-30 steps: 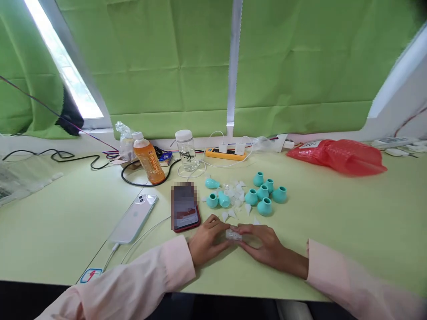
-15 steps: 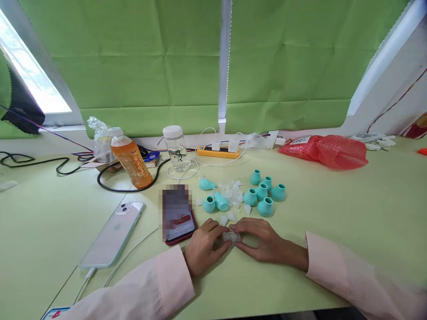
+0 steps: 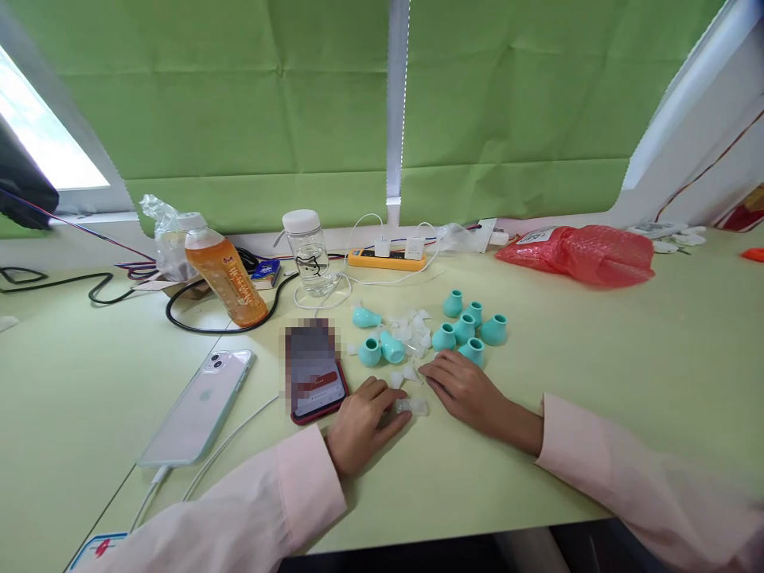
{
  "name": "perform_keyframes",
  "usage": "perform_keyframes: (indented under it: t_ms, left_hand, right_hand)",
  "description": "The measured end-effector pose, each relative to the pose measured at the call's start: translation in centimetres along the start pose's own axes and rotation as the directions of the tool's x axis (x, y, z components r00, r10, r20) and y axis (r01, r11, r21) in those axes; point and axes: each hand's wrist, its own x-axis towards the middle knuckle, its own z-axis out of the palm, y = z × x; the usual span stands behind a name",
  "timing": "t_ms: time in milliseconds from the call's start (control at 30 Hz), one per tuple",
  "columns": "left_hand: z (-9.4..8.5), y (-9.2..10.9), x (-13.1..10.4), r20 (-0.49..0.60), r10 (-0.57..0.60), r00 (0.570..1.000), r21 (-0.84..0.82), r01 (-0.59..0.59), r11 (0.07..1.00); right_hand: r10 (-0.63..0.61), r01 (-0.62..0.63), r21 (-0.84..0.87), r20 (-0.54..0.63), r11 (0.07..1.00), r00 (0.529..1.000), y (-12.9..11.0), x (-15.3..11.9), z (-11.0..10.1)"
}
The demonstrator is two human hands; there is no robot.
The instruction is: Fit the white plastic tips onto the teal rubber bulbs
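My left hand [image 3: 364,426] pinches the left end of a small translucent plastic piece [image 3: 414,407] between thumb and index finger, low over the table. My right hand [image 3: 462,390] is apart from that piece, its fingers pressed together at the near edge of a loose pile of translucent white pieces [image 3: 413,330]. Whether its fingertips hold anything is too small to tell. Several turquoise vase-shaped pieces stand just beyond the right hand, among them one close to its knuckles [image 3: 473,351]. Left of the pile, a turquoise piece [image 3: 392,348] lies on its side.
A phone with a lit screen [image 3: 322,390] lies left of my left hand. Another phone [image 3: 200,410], plugged into a white cable, lies farther left. At the back stand an orange drink bottle [image 3: 227,274], a clear bottle [image 3: 310,259], a power strip [image 3: 387,261] and a red plastic bag [image 3: 578,253].
My right hand has let go of the translucent plastic piece and moved up toward the white pile. My left hand stays on the piece. The view has tilted slightly down.
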Motion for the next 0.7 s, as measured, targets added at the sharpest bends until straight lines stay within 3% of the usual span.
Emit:
perform_keyframes:
  t_ms: [200,433,533,633,700]
  left_hand:
    - [-0.1,0.1,0.0,0.032,0.014,0.999,0.02,-0.014,1.0]
    - [0.0,0.2,0.0,0.028,0.027,0.999,0.034,-0.028,0.999]
    - [0.0,0.1,0.0,0.028,0.014,1.0,0.028,-0.015,1.0]
    - [0.0,0.2,0.0,0.037,0.003,0.999,0.026,-0.004,1.0]
    - [0.0,0.1,0.0,0.033,0.006,0.999,0.033,-0.007,0.999]
  right_hand:
    - [0.056,-0.056,-0.014,-0.002,0.998,0.998,0.2,0.2,0.1]
    - [0.02,-0.018,0.016,-0.13,1.0,0.991,0.2,0.8,0.0]
    - [0.033,0.027,0.244,-0.241,0.969,0.97,-0.9,0.8,-1.0]
    - [0.073,0.019,0.524,-0.156,0.852,0.985,-2.0,0.7,-2.0]
    - [0.087,-0.019,0.599,-0.085,0.801,0.993,-2.4,0.6,-2.3]
